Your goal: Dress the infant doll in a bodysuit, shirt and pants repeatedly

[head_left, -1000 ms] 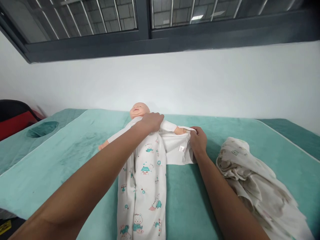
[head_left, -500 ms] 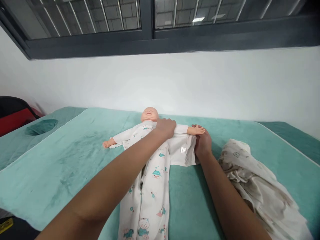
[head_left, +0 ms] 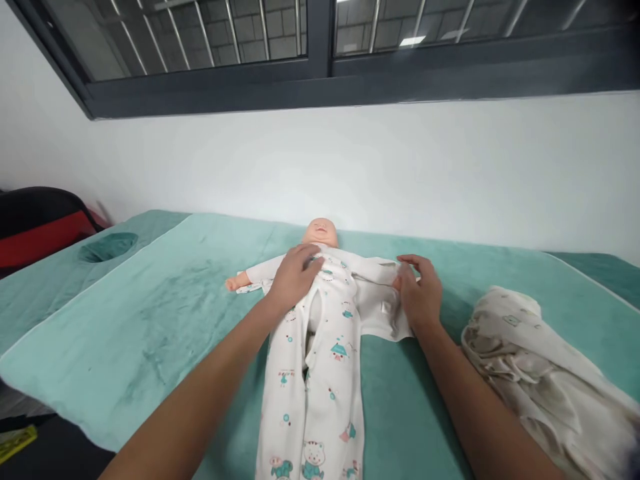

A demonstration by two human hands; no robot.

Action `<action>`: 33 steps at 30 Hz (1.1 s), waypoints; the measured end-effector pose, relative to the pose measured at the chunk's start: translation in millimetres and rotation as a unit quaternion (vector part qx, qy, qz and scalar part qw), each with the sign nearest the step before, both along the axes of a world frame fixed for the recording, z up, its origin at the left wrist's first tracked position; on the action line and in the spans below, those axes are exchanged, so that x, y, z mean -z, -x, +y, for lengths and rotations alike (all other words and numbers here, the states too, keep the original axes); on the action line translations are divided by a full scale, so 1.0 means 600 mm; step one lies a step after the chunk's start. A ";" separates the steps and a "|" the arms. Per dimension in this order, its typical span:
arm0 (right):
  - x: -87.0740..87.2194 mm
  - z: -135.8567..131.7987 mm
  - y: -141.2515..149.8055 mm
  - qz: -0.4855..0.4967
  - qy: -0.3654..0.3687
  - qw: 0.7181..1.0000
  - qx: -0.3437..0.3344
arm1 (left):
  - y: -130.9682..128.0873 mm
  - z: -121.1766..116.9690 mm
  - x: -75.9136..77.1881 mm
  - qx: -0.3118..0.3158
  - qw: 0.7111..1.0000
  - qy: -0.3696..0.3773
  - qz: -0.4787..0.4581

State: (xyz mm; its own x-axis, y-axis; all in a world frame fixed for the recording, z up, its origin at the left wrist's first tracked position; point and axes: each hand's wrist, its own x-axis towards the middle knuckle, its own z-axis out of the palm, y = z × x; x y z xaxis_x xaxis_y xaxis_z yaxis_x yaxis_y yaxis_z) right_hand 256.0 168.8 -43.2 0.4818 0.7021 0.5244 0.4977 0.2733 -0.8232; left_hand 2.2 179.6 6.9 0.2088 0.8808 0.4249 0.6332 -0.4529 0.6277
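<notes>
White garment (head_left: 334,370), cut off below — left hand (head_left: 294,277) loosely spread; right hand (head_left: 421,290) — grip can't be told.

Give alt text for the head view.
A pink plastic-looking baby doll in white printed clothing lies on a teal plush cover, the person's left hand on its chest and right hand at one outstretched sleeve. Crumpled off-white printed cloth lies at right.

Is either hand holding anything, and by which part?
The left hand rests on the doll's chest, no grip visible. The right hand is at the sleeve end; whether it grips there cannot be told.
</notes>
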 end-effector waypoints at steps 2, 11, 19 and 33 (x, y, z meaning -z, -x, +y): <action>0.000 -0.015 0.035 -0.131 0.003 0.989 -0.072 | 0.032 -0.008 0.034 -0.054 0.995 0.023 -0.084; 0.002 -0.003 0.091 -0.125 0.125 0.951 -0.254 | 0.058 -0.007 0.088 -0.068 0.966 0.106 -0.227; -0.004 0.006 0.106 -0.052 0.136 0.954 -0.262 | 0.055 -0.022 0.094 -0.074 0.981 -0.035 -0.176; -0.003 -0.050 0.097 0.075 0.113 0.935 -0.328 | 0.064 -0.043 0.080 -0.082 0.970 0.116 -0.197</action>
